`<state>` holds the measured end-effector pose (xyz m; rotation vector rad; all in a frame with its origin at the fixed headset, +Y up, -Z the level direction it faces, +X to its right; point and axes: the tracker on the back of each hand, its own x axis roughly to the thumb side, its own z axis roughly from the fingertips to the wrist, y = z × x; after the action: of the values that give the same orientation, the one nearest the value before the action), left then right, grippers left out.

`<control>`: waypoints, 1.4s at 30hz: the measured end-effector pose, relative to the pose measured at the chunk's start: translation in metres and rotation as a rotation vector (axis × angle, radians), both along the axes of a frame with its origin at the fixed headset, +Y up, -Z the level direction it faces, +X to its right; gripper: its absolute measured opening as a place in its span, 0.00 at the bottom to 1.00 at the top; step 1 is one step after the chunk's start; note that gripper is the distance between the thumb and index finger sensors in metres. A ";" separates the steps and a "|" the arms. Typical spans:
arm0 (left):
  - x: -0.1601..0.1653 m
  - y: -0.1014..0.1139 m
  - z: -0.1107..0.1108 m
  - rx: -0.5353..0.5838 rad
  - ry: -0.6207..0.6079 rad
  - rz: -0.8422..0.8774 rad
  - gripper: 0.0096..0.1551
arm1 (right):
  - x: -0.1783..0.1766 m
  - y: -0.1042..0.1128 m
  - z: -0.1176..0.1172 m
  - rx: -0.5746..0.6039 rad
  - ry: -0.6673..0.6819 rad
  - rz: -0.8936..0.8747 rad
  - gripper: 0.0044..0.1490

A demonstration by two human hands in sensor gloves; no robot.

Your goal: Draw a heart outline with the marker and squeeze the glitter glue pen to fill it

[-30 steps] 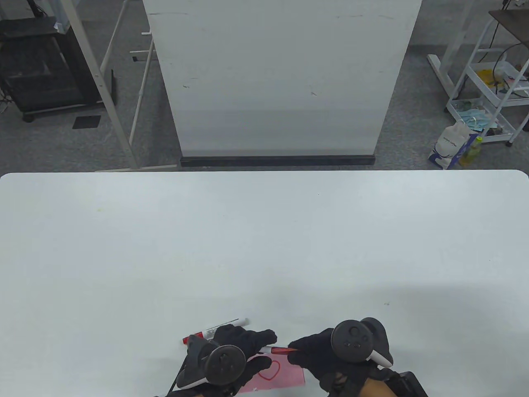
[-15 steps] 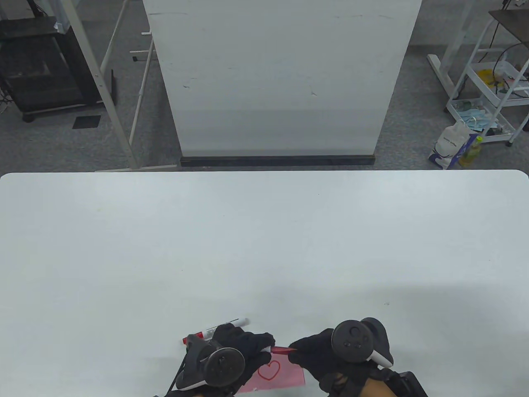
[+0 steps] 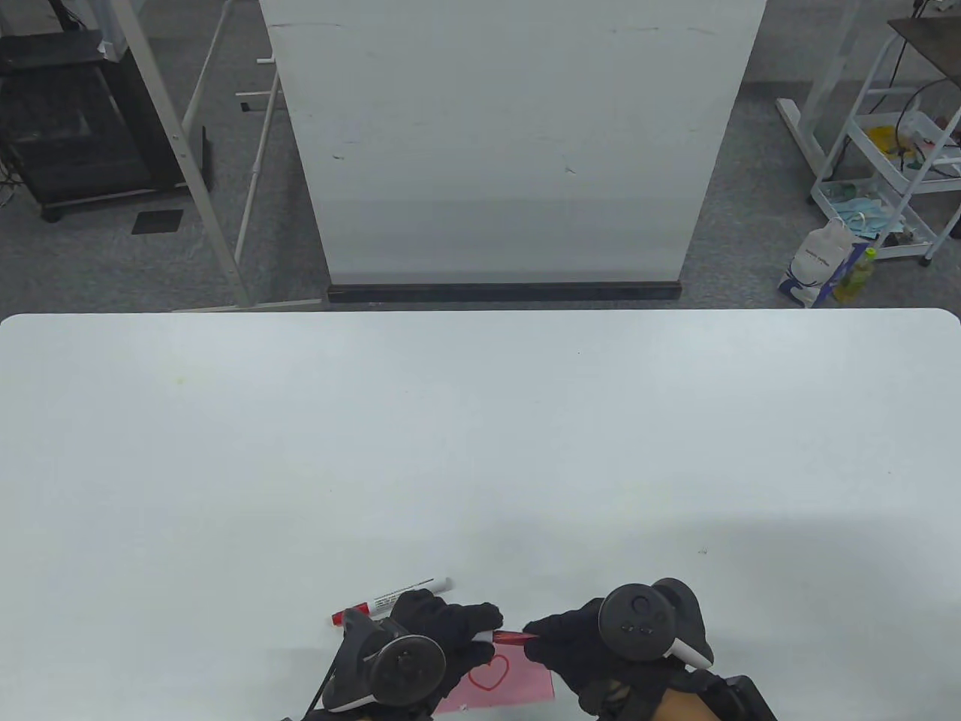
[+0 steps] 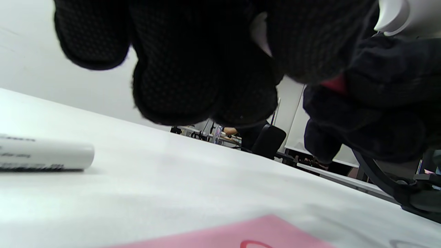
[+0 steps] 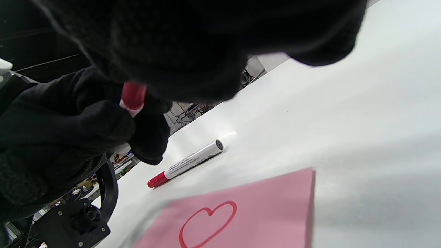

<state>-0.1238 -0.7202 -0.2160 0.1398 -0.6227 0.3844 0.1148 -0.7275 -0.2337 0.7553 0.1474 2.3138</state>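
Observation:
A pink paper (image 3: 525,680) lies at the table's near edge with a red heart outline (image 3: 488,673) drawn on it. Just above the paper, both gloved hands hold a red glitter glue pen (image 3: 511,638) level between them. My left hand (image 3: 484,632) pinches its white end, and my right hand (image 3: 534,638) grips the red body. In the right wrist view the pen (image 5: 132,95) sticks out between the two gloves above the heart (image 5: 208,222). A white marker (image 3: 394,597) with a red cap lies on the table behind my left hand.
The white table (image 3: 480,451) stretches far and wide beyond the hands. A white panel (image 3: 510,143) stands behind the far edge. A trolley (image 3: 893,173) with clutter is on the floor at the back right.
My left hand has shifted slightly, uncovering more of the heart. The pen stays held between both hands, and the marker has not moved.

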 end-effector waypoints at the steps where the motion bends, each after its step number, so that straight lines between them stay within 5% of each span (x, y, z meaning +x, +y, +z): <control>1: -0.001 -0.001 -0.001 -0.015 -0.001 -0.006 0.27 | 0.000 0.000 0.000 0.000 -0.001 0.000 0.25; 10: -0.010 -0.006 -0.011 -0.146 0.055 -0.095 0.27 | 0.003 0.000 -0.002 -0.007 -0.024 0.043 0.25; 25: -0.006 -0.024 -0.018 -0.231 0.121 -0.360 0.26 | -0.014 -0.007 0.006 -0.022 -0.029 0.396 0.25; 34: 0.002 -0.030 -0.015 -0.209 0.112 -0.431 0.26 | -0.020 -0.013 0.012 0.049 0.022 0.434 0.23; 42: 0.004 -0.031 -0.014 -0.198 0.114 -0.435 0.26 | -0.016 -0.018 0.008 -0.036 0.047 0.241 0.21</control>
<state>-0.1199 -0.7511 -0.2300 -0.1621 -0.4826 0.0151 0.0988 -0.7450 -0.2260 0.8111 0.3159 2.5128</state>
